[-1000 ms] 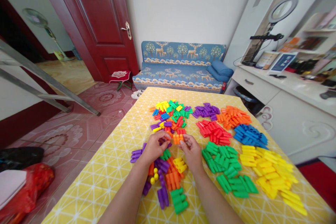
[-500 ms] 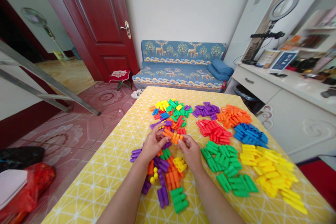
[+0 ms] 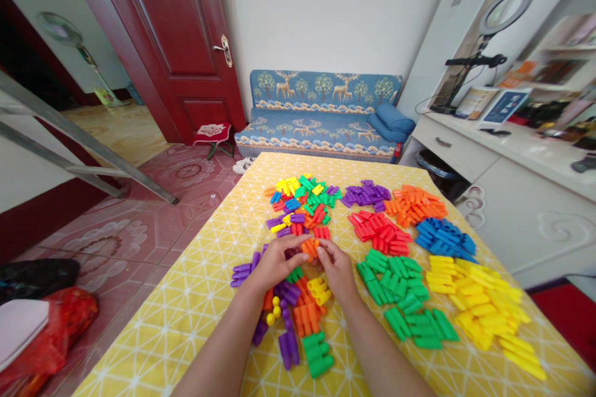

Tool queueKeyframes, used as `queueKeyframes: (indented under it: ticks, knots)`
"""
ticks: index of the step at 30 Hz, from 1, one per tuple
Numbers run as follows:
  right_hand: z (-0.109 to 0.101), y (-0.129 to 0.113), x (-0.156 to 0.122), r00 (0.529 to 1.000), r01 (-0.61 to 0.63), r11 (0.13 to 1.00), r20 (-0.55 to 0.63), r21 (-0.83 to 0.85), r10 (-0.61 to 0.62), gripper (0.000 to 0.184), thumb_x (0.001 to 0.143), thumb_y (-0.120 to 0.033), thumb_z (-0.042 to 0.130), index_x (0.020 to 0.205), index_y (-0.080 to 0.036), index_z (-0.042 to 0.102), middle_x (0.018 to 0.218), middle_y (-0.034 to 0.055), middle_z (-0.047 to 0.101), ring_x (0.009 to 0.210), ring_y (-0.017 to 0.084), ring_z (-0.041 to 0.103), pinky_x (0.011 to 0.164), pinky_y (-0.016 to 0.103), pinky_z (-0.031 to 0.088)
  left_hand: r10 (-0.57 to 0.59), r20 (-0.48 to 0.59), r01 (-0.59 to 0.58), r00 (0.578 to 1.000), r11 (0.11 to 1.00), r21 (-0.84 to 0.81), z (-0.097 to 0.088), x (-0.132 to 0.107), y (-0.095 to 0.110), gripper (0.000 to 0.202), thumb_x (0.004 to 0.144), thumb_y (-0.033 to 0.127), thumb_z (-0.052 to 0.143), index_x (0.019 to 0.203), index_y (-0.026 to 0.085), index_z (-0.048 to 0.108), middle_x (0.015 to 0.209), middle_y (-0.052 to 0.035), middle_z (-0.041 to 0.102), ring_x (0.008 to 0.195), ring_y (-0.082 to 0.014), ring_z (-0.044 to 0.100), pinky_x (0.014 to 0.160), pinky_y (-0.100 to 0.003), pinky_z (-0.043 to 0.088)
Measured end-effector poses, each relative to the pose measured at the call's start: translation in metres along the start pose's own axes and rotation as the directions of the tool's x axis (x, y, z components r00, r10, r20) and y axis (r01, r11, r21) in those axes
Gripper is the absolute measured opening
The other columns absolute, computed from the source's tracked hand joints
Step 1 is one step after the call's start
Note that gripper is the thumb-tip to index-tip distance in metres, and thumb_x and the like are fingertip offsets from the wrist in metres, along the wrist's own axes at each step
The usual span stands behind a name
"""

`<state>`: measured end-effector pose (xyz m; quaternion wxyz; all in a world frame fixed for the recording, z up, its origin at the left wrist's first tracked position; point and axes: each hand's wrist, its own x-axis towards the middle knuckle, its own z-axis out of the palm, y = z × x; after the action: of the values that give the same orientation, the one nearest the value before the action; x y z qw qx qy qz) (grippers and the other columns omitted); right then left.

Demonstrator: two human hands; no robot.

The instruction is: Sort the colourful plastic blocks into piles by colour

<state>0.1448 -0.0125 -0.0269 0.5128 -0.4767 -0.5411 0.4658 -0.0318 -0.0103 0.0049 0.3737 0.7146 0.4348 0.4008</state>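
Note:
Between both hands is an orange plastic building block piece (image 3: 310,249), partly covered by the fingers. My left hand (image 3: 278,262) closes on its left side, and the fingertips of my right hand (image 3: 336,267) pinch its right side. Under and in front of the hands lies a joined assembly of purple, orange, green and yellow blocks, with a green block (image 3: 318,355) at its near end, an orange block (image 3: 306,319) behind it and a yellow block (image 3: 319,291) by my right wrist. Part of the assembly is hidden by my left hand and forearm.
A mixed pile of blocks (image 3: 318,197) lies beyond the hands. Sorted piles stand to the right: purple (image 3: 366,195), orange (image 3: 416,205), red (image 3: 379,231), blue (image 3: 444,239), green (image 3: 395,279) and yellow (image 3: 484,304). All are on a yellow patterned tablecloth (image 3: 186,316). A sofa (image 3: 321,118) is behind.
My left hand has moved slightly down and right, closer to my right hand. The orange pieces now sit closer together and are more covered by the fingers.

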Motion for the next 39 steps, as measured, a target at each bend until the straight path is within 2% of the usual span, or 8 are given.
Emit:
queueKeyframes:
  ticks: [3,8,13,18,23,30,39]
  knots:
    - [-0.001,0.001,0.000,1.000,-0.009,1.000,0.026,-0.001,0.009,0.038,0.083,-0.045,0.055,0.106,-0.016,0.064,0.070,0.0033,0.067,0.061,0.017,0.061,0.056,0.028,0.049,0.077,0.036,-0.080,0.996,0.993,0.091,0.000,0.001,0.003,0.041,0.085,0.034,0.061,0.124,0.021,0.062,0.096,-0.0075,0.066,0.089,-0.0202,0.060,0.084,-0.033,0.045]
    - [0.003,0.000,0.000,0.997,-0.026,0.998,0.074,0.060,0.021,0.039,0.075,-0.039,0.067,0.107,-0.018,0.061,0.089,0.0046,0.070,0.073,0.018,0.065,0.062,0.027,0.052,0.086,0.037,-0.090,0.996,0.988,0.128,0.000,0.002,0.001,0.039,0.089,0.027,0.055,0.128,0.023,0.059,0.101,-0.0083,0.063,0.094,-0.0204,0.057,0.087,-0.034,0.044]
    - [0.004,0.002,-0.001,0.996,0.005,1.000,0.085,0.021,-0.007,0.035,0.076,-0.035,0.067,0.107,-0.017,0.060,0.091,0.0053,0.071,0.075,0.018,0.066,0.069,0.030,0.053,0.088,0.028,-0.091,0.996,0.985,0.146,0.001,0.001,0.000,0.039,0.087,0.022,0.057,0.126,0.025,0.060,0.098,-0.0067,0.061,0.090,-0.0184,0.057,0.081,-0.031,0.046]
    - [0.004,0.003,-0.002,0.997,0.003,1.000,0.071,0.009,-0.003,0.038,0.077,-0.033,0.064,0.112,-0.017,0.057,0.094,0.0056,0.069,0.073,0.017,0.065,0.064,0.028,0.053,0.097,0.005,-0.096,0.995,0.985,0.141,0.000,0.002,0.006,0.040,0.083,0.023,0.061,0.123,0.025,0.062,0.115,-0.0085,0.058,0.092,-0.0178,0.057,0.076,-0.027,0.047]
    - [0.005,0.000,-0.003,0.997,-0.005,1.000,0.080,0.012,0.004,0.041,0.078,-0.030,0.062,0.116,-0.018,0.054,0.093,0.0051,0.068,0.073,0.016,0.064,0.062,0.027,0.053,0.049,0.013,-0.050,0.999,0.987,0.155,0.001,0.001,0.008,0.038,0.082,0.023,0.062,0.119,0.022,0.064,0.095,-0.0064,0.067,0.075,-0.0156,0.058,0.069,-0.027,0.047]
    - [0.005,-0.004,-0.003,0.996,0.008,1.000,0.088,0.005,-0.008,0.041,0.077,-0.029,0.062,0.116,-0.018,0.053,0.098,0.0059,0.068,0.081,0.017,0.065,0.069,0.028,0.052,-0.010,-0.052,0.019,0.999,0.984,0.179,0.002,0.000,0.007,0.042,0.077,0.022,0.064,0.118,0.020,0.064,0.101,-0.0073,0.070,0.087,-0.0201,0.063,0.080,-0.031,0.049]
    - [0.004,-0.009,-0.004,0.996,0.021,1.000,0.088,0.013,-0.022,0.039,0.076,-0.029,0.064,0.113,-0.019,0.057,0.094,0.0043,0.068,0.077,0.015,0.063,0.066,0.025,0.051,0.024,-0.040,-0.017,0.999,0.984,0.176,0.001,0.000,0.011,0.037,0.076,0.020,0.064,0.113,0.020,0.067,0.102,-0.0076,0.070,0.091,-0.0207,0.064,0.085,-0.033,0.049]
